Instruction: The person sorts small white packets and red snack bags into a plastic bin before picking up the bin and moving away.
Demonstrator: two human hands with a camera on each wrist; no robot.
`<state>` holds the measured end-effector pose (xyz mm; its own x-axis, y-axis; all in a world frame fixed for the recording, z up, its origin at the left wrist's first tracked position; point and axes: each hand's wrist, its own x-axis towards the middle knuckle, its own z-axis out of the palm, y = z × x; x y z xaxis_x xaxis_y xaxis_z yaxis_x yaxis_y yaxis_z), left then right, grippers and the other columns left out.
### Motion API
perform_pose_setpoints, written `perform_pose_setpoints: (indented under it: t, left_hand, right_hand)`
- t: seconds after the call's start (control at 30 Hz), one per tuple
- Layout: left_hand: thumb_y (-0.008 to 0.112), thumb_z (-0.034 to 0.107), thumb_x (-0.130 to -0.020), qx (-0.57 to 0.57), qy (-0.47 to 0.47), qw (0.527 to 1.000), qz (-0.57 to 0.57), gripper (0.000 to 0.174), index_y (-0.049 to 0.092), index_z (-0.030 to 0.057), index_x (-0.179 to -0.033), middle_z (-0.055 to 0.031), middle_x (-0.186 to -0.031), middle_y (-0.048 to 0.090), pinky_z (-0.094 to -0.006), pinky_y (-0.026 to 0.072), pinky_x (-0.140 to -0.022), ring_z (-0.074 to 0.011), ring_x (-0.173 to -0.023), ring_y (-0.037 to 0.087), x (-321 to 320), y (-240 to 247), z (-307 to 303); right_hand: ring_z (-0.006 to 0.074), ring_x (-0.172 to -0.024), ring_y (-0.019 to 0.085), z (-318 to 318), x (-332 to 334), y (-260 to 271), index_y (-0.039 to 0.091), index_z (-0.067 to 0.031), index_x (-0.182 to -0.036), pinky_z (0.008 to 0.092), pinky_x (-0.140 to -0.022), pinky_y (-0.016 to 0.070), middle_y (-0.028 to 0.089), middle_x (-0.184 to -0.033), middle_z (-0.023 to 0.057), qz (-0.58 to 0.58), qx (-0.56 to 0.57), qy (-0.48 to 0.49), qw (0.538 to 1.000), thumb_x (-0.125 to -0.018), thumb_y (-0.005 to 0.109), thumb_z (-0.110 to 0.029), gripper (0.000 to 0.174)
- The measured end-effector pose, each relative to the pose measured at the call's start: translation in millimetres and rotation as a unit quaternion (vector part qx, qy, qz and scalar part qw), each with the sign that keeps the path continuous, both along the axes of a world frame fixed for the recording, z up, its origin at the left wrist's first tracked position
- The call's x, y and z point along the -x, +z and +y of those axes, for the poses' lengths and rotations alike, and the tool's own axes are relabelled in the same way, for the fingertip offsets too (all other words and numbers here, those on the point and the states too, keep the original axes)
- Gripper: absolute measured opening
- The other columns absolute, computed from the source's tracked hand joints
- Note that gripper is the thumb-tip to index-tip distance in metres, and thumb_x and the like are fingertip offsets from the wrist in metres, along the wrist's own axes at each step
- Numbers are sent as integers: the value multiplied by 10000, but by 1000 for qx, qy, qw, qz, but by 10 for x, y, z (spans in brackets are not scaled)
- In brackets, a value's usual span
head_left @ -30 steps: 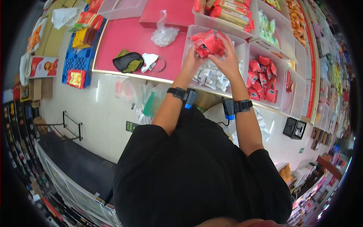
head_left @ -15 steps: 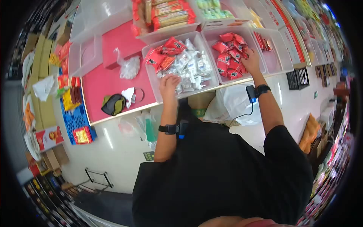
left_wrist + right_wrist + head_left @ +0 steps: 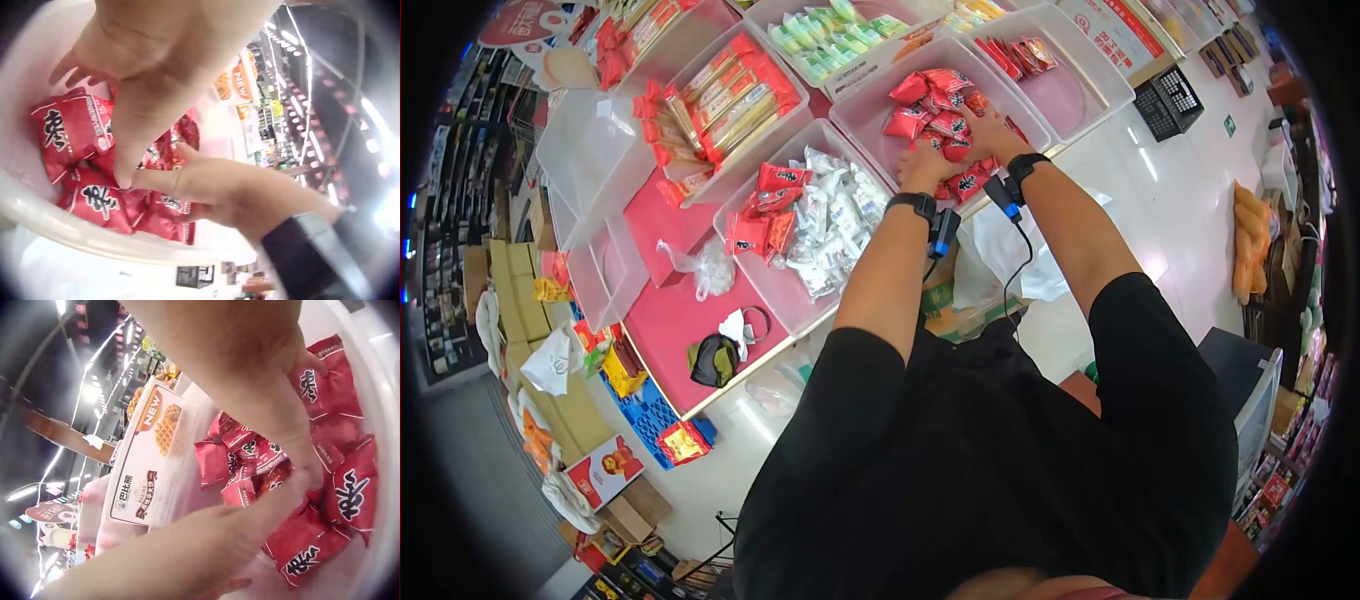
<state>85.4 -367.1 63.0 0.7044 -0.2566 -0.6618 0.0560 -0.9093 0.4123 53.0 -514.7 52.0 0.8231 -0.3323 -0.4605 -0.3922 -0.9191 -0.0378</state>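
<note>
Shop counter (image 3: 668,318) with a pink top, lined with clear bins; a white plastic bag (image 3: 1020,262) sits just below its near edge. Both hands lie in the nearest bin (image 3: 75,228), on a heap of red packets (image 3: 94,200) printed with a large white Chinese character. Left hand (image 3: 920,168): fingers spread, thumb straight, pressing the heap. Right hand (image 3: 990,135): thumb straight on the packets; whether its fingers pinch one cannot be told. Beside: white sachets (image 3: 835,215). Beyond: a waffle box (image 3: 150,459) marked "NEW", then green packets (image 3: 830,30). Open floor (image 3: 1180,200) lies to the right.
</note>
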Motion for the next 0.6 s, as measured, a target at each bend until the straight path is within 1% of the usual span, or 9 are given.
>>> perform_pose_setpoints:
  t: [0.03,0.17,0.23,0.27,0.33,0.4,0.47,0.53,0.6]
  left_hand:
    - [875,457,-496,1,-26,1000,18,1209,188,83,-1418,-281,-1377,298,-451,377,-1011,-434,-1241,389,-26,-83,14]
    - [897,458,-437,-8,-31,999,17,1339,99,99,-1450,-319,-1399,219,-434,356,-1038,-436,-1257,368,99,-339,59]
    - [915,453,-382,52,22,998,32,1472,-18,120,-1470,-342,-1411,138,-408,344,-1049,-441,-1280,332,69,-433,88]
    - [915,453,-382,48,23,998,33,1472,-18,120,-1470,-342,-1411,138,-408,344,-1049,-441,-1280,332,68,-493,95]
    - [922,448,-357,151,56,986,37,1538,-93,138,-1469,-333,-1418,115,-391,344,-1051,-437,-1302,298,67,-544,51]
    - [927,424,-364,148,72,985,50,1538,-106,143,-1468,-324,-1422,98,-375,331,-1058,-413,-1311,292,103,-548,11]
    - [932,389,-378,159,90,983,35,1524,-106,149,-1468,-314,-1442,67,-361,312,-1072,-385,-1326,285,121,-645,-23]
    - [933,346,-397,178,92,980,9,1501,-97,133,-1468,-303,-1444,116,-368,312,-1075,-374,-1325,298,151,-718,-57]
    - [927,331,-413,194,36,979,43,1469,-73,107,-1465,-288,-1427,200,-386,325,-1072,-385,-1312,314,235,-576,2]
  right_hand:
    - [486,-1335,216,-9,9,4,118,-179,-1471,562,-1081,232,155,-1444,340,8,-19,-16,1000,-437,876,-448,1310]
    - [500,-1283,320,23,24,94,91,-169,-1476,529,-1052,315,29,-1477,319,68,-63,-62,994,-422,880,-493,1356]
    - [503,-1267,344,23,-14,-14,75,-158,-1479,515,-1039,339,14,-1478,317,66,-62,-69,993,-426,876,-503,1366]
    - [506,-1250,368,30,-41,-62,59,-147,-1481,501,-1026,363,0,-1480,315,61,-56,-78,994,-431,873,-512,1377]
    - [510,-1257,354,32,-107,-116,45,-132,-1481,497,-1028,361,1,-1481,314,70,-57,-86,992,-428,872,-518,1394]
    - [514,-1264,341,43,-125,-160,30,-116,-1481,494,-1031,360,2,-1482,313,81,-51,-97,991,-424,871,-523,1410]
    - [580,-1242,299,48,-162,-160,165,-127,-1434,571,-961,414,71,-1464,290,66,-65,-121,988,-427,885,-491,1291]
    - [547,-1268,291,-22,-172,-123,224,-84,-1406,529,-968,427,119,-1454,287,71,-61,-112,989,-424,877,-506,1253]
    - [450,-1244,407,-174,-121,-165,222,-35,-1436,450,-1015,388,301,-1409,309,45,-105,-33,993,-391,853,-571,1333]
